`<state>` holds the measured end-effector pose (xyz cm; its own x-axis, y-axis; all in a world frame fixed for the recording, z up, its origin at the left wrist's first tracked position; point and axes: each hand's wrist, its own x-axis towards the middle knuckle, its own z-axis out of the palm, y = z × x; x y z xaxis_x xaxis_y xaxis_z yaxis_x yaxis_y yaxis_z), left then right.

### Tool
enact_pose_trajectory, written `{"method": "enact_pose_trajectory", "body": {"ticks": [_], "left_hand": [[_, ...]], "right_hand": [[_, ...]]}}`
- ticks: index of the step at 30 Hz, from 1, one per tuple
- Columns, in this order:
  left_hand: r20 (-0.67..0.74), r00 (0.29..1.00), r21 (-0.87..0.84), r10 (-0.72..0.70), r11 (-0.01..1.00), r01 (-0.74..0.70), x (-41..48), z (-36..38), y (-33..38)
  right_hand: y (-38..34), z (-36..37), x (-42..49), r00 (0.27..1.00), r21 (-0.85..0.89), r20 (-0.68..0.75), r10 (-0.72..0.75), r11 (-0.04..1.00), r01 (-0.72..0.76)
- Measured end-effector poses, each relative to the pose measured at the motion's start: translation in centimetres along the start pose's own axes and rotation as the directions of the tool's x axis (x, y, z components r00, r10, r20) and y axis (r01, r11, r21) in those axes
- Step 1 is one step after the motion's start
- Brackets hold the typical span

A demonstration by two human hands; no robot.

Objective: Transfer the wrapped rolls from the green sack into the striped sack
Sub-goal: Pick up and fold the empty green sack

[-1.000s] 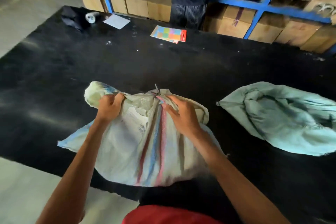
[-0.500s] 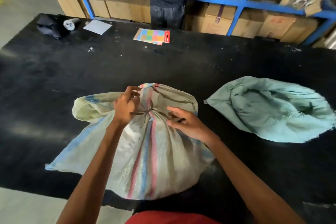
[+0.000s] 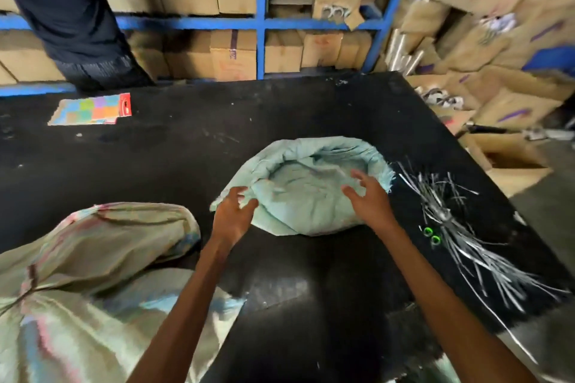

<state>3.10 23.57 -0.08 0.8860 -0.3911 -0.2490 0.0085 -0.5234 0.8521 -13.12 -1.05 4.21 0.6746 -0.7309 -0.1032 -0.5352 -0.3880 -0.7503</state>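
green sack (image 3: 298, 196): limp, light probably; grab rolled rim; left hand (image 3: 231, 216), right hand (image 3: 370, 196) over it, fingers apart, empty

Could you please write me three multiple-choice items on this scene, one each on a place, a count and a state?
1. The striped sack lies where from the green sack? A left; B right; C on top.
2. How many green rings lie by the silver strips? A none; B two; C five.
3. The left hand and right hand are: A open; B gripping the striped sack; C clenched fists.
Answers: 1 A, it lies lower left; 2 B, a pair shows; 3 A, fingers spread, holding nothing.
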Motion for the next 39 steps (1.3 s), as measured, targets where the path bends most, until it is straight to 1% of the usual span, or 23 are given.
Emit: {"method": "enact_pose_trajectory", "body": {"ticks": [3,5,8,10,12,14,15,17,18,21,23,27,28,31,33,34,35,37,39], "left_hand": [[-0.047,0.992,0.011,-0.120,0.993,0.120,2.3,4.9,-0.9],[-0.091,0.975,0.017,-0.201,0.979,0.204,4.1,7.9,-0.9],[-0.128,0.944,0.020,-0.304,0.951,0.309,6.0,9.7,-1.3],[-0.129,0.913,-0.017,-0.388,0.921,0.389,7.7,10.9,-1.7],[-0.122,0.887,-0.068,-0.445,0.895,0.440,9.3,12.0,-1.9],[-0.121,0.868,-0.064,-0.481,0.877,0.477,10.9,12.9,-2.0],[-0.124,0.864,-0.060,-0.488,0.873,0.485,11.5,13.2,-2.2],[-0.131,0.856,-0.063,-0.500,0.866,0.496,12.4,13.7,-2.4],[-0.131,0.849,-0.091,-0.513,0.859,0.505,12.5,13.8,-2.4],[-0.144,0.828,-0.159,-0.542,0.839,0.521,13.0,13.8,-2.6],[-0.165,0.850,-0.176,-0.501,0.863,0.474,13.0,13.4,-1.5],[-0.222,0.906,-0.195,-0.361,0.927,0.321,11.4,12.0,2.8],[-0.224,0.921,-0.208,-0.318,0.939,0.274,10.8,11.5,3.9],[-0.200,0.958,-0.245,-0.207,0.957,0.156,8.8,9.9,7.0],[-0.177,0.976,-0.277,-0.127,0.958,0.074,6.2,8.5,10.1],[-0.134,0.984,-0.323,-0.116,0.944,0.067,5.3,8.2,11.4],[-0.074,0.991,-0.412,-0.115,0.908,0.075,4.2,7.7,12.7],[0.097,0.992,-0.631,-0.074,0.767,0.119,1.0,6.6,15.6],[0.205,0.978,-0.765,0.040,0.630,0.135,-1.8,5.9,18.4]], "right_hand": [[5.1,-2.7,4.2,0.989,-0.078,-0.128,0.073,0.993,-0.084],[8.6,-4.1,8.0,0.978,-0.113,-0.167,0.128,0.983,-0.148],[11.5,-4.7,12.0,0.962,-0.090,-0.137,0.235,0.965,-0.248],[13.2,-4.7,14.7,0.947,-0.025,-0.090,0.307,0.950,-0.310],[14.5,-4.1,17.1,0.928,0.055,-0.044,0.371,0.928,-0.369],[15.6,-3.0,19.1,0.903,0.087,-0.001,0.431,0.899,-0.429],[15.9,-2.7,19.5,0.896,0.074,0.004,0.444,0.893,-0.443],[16.9,-1.7,20.3,0.895,0.054,-0.026,0.446,0.894,-0.444],[17.2,-1.4,20.4,0.899,0.066,-0.048,0.435,0.900,-0.432],[16.9,-1.3,20.4,0.885,0.206,-0.037,0.464,0.870,-0.448],[16.1,-1.6,19.7,0.891,0.281,-0.032,0.452,0.860,-0.426],[12.6,-3.3,17.9,0.925,0.431,-0.063,0.376,0.846,-0.315],[11.2,-3.8,17.2,0.940,0.465,-0.072,0.334,0.845,-0.265],[6.0,-5.2,14.4,0.978,0.477,-0.142,0.156,0.876,-0.070],[1.5,-6.5,10.8,0.976,0.468,-0.220,0.009,0.878,0.097],[-0.1,-6.5,9.2,0.968,0.446,-0.243,-0.064,0.879,0.170],[-1.9,-6.5,7.3,0.951,0.398,-0.270,-0.150,0.882,0.252],[-4.8,-6.1,2.7,0.895,0.263,-0.294,-0.335,0.872,0.413],[-6.6,-5.1,-1.2,0.833,0.135,-0.262,-0.487,0.836,0.532]]}}
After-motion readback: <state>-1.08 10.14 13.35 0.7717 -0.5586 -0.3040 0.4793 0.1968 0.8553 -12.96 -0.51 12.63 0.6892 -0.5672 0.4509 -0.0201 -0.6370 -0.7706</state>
